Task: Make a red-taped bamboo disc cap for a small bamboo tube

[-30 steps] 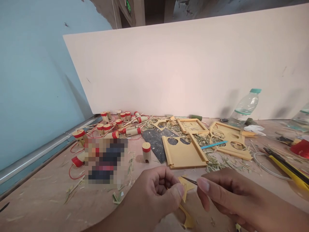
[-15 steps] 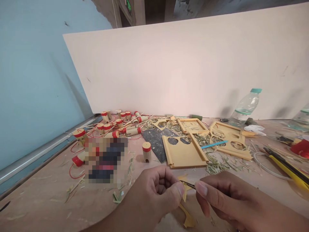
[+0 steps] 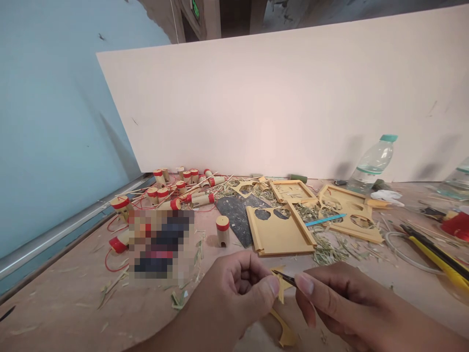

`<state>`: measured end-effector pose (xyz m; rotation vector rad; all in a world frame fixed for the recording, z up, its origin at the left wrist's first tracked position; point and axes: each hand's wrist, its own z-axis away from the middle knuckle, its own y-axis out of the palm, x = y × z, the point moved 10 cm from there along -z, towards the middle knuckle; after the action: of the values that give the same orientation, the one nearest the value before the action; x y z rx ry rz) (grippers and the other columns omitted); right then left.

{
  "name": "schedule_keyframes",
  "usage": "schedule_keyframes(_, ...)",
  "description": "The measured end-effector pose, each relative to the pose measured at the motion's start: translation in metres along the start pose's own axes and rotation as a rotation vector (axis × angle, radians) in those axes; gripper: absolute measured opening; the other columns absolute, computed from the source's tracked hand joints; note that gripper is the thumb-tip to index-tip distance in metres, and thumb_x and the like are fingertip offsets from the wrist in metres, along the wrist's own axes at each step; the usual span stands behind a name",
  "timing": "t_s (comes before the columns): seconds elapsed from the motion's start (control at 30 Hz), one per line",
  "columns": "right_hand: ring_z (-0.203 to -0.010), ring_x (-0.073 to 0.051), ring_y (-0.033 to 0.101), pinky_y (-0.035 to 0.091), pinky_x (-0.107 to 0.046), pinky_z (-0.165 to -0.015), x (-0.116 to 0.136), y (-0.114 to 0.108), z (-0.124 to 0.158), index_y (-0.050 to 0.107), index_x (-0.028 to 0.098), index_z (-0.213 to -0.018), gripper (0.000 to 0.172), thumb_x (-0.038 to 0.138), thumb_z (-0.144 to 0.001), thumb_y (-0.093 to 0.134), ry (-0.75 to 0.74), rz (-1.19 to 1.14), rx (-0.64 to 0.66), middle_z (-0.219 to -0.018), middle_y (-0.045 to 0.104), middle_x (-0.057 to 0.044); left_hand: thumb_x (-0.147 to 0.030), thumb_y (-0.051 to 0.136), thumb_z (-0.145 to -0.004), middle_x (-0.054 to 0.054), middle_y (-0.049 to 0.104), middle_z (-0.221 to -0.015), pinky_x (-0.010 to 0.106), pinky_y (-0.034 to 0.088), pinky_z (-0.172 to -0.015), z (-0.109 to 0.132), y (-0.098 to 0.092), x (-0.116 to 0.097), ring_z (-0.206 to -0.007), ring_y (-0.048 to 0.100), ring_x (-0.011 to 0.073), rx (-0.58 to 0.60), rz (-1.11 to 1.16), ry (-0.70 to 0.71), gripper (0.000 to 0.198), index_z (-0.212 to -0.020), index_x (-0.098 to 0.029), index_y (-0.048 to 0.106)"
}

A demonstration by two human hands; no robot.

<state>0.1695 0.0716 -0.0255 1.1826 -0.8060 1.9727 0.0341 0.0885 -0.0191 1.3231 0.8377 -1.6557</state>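
My right hand [image 3: 337, 298] pinches a thin, dark, pointed tool [image 3: 285, 277] between thumb and fingers; its tip reaches toward the left thumb. With fingers curled and thumb pressed to the forefinger, my left hand [image 3: 244, 288] is closed, and whatever it may hold is hidden. Yellow cut scraps [image 3: 284, 330] lie on the table below and between the hands. Just beyond the left hand, a short bamboo tube [image 3: 223, 232] with a red band stands upright, a notch at its foot.
Red-banded bamboo tubes [image 3: 161, 194] with red cords crowd the back left. Yellow cut-out boards [image 3: 280, 234], a blue strip [image 3: 325, 219] and shavings [image 3: 328, 249] lie ahead. At right are a leaning bottle [image 3: 373, 161] and a yellow-and-black tool [image 3: 437, 254]. A white panel [image 3: 274, 107] stands behind.
The dark tool in my right hand has shifted slightly, and more of it shows between the hands. My left hand stays nearly still.
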Motion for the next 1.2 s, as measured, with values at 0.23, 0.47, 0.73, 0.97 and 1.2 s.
schedule_keyframes(0.23, -0.042, -0.009, 0.016, 0.010, -0.024, -0.038, 0.001, 0.001, -0.002, 0.061, 0.022, -0.076, 0.068, 0.088, -0.093, 0.056, -0.040, 0.018, 0.034, -0.048, 0.026, 0.012, -0.050, 0.076, -0.088, -0.010, 0.048, -0.055, 0.016, 0.023, -0.036, 0.000, 0.000, 0.000, -0.040, 0.030, 0.0044, 0.016, 0.022, -0.016, 0.035, -0.080, -0.021, 0.056)
schedule_keyframes(0.47, -0.047, -0.010, 0.022, 0.015, -0.025, -0.042, 0.008, -0.001, -0.001, 0.059, 0.022, -0.074, 0.069, 0.088, -0.093, 0.054, -0.069, 0.092, 0.026, -0.052, 0.029, 0.010, -0.046, 0.076, -0.087, -0.008, 0.052, -0.064, 0.018, 0.024, -0.036, 0.000, 0.000, -0.001, -0.043, 0.032, 0.0045, 0.021, 0.021, 0.007, 0.032, -0.081, -0.020, 0.057)
schedule_keyframes(0.73, -0.051, -0.011, 0.024, 0.017, -0.025, -0.045, 0.010, -0.006, 0.001, 0.056, 0.023, -0.073, 0.071, 0.092, -0.090, 0.054, -0.060, 0.089, -0.050, -0.057, 0.029, 0.008, -0.050, 0.079, -0.086, -0.009, 0.051, -0.062, 0.017, 0.027, -0.041, -0.001, 0.000, 0.003, -0.045, 0.036, 0.0041, 0.013, 0.045, 0.020, 0.037, -0.081, -0.020, 0.057)
schedule_keyframes(0.97, -0.054, -0.012, 0.028, 0.032, -0.023, -0.051, 0.009, -0.011, 0.002, 0.065, 0.024, -0.079, 0.058, 0.082, -0.086, 0.073, -0.114, -0.113, -0.179, -0.062, 0.037, 0.008, -0.060, 0.079, -0.087, -0.003, 0.068, -0.075, 0.014, 0.028, -0.035, 0.001, 0.007, -0.004, -0.035, 0.039, 0.0000, 0.057, 0.115, -0.010, 0.046, -0.091, -0.019, 0.058)
schedule_keyframes(1.2, -0.058, -0.012, 0.028, 0.021, -0.026, -0.054, 0.011, -0.002, -0.009, 0.060, 0.023, -0.077, 0.052, 0.068, -0.079, 0.085, -0.176, -0.037, -0.213, -0.060, 0.036, 0.009, -0.061, 0.080, -0.086, -0.006, 0.065, -0.073, 0.014, 0.031, -0.031, -0.003, 0.008, 0.012, -0.032, 0.043, 0.0019, 0.084, 0.129, -0.044, 0.047, -0.094, -0.021, 0.057)
